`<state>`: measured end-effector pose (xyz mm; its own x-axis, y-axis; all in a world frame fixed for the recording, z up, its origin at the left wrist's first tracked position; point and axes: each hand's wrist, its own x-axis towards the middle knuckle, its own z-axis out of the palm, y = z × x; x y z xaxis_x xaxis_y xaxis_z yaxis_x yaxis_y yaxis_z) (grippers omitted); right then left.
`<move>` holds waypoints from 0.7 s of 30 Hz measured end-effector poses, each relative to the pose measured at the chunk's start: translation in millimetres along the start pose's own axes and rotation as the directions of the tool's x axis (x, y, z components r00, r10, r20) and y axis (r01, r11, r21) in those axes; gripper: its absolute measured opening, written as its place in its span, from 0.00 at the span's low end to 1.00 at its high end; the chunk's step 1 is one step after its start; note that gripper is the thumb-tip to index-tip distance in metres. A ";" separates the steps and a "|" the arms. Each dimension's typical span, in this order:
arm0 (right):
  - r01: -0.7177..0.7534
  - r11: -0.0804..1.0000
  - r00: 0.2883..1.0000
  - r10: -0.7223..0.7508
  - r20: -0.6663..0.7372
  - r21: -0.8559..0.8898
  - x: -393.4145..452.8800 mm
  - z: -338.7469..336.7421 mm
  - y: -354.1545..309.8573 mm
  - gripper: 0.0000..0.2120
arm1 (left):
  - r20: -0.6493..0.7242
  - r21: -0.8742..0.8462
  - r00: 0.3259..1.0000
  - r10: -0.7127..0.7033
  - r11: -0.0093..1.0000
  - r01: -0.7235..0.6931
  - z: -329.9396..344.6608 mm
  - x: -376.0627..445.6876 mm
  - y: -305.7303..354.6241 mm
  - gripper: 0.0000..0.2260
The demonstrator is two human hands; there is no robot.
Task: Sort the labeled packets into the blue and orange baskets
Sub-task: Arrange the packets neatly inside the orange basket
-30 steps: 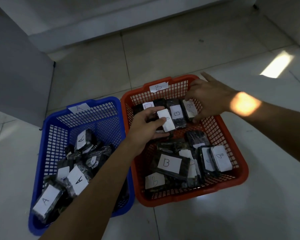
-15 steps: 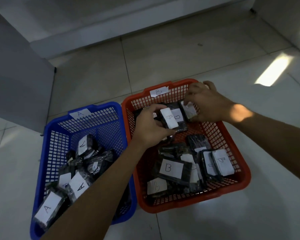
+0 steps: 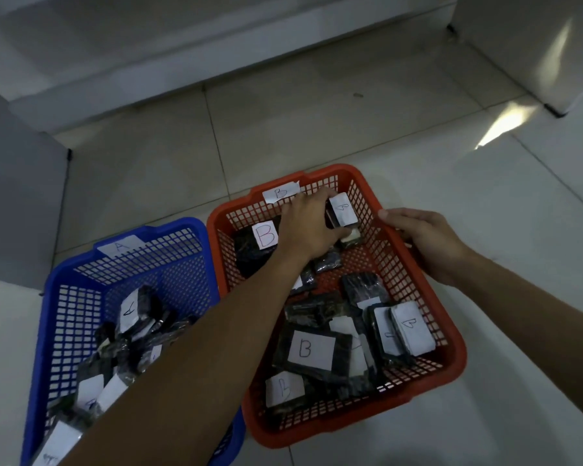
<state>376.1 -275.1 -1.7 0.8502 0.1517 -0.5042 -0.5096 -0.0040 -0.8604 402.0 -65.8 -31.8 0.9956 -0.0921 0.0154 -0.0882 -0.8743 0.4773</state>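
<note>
My left hand (image 3: 308, 227) grasps a packet (image 3: 342, 210) labeled B at the far end of the orange basket (image 3: 448, 351). My right hand (image 3: 428, 243) is curled on the right rim of this basket. The blue basket (image 3: 64, 280) stands just left, with A packets (image 3: 130, 311) inside.

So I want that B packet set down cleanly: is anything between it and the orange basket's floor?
The left hand holds the B packet at the orange basket's far end; other packets lie beneath it.
</note>
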 end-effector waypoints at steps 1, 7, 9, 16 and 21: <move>-0.020 1.000 1.000 0.020 0.002 0.016 -0.3 -0.4 1.5 0.14 | -0.035 0.017 0.999 0.016 1.000 -0.015 1.7 -1.0 0.2 0.34; -0.017 1.000 1.000 0.017 -0.006 0.005 0.9 -0.4 -1.2 0.14 | -0.033 0.053 0.999 -0.006 0.999 0.008 4.4 1.0 2.3 0.37; 0.020 0.999 1.000 -0.020 0.004 -0.048 0.3 -0.9 -2.5 0.12 | -0.012 0.034 1.000 -0.009 0.999 0.009 0.8 -0.1 2.9 0.37; 0.413 0.537 0.886 -0.423 0.189 -0.735 -19.8 -18.4 -9.4 0.23 | 0.200 -0.337 0.968 0.149 0.938 -0.075 -45.0 -47.8 7.8 0.21; 0.379 0.197 0.925 -0.064 0.374 -0.904 -71.7 -33.9 -7.6 0.40 | 0.475 -0.340 0.860 0.186 0.940 -0.015 -53.1 -87.9 17.9 0.20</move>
<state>323.5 -319.4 38.4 0.7697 0.5105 -0.3834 0.3422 -0.8369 -0.4273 314.5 -48.0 22.0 0.8253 -0.4684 -0.3154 -0.0879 -0.6583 0.7477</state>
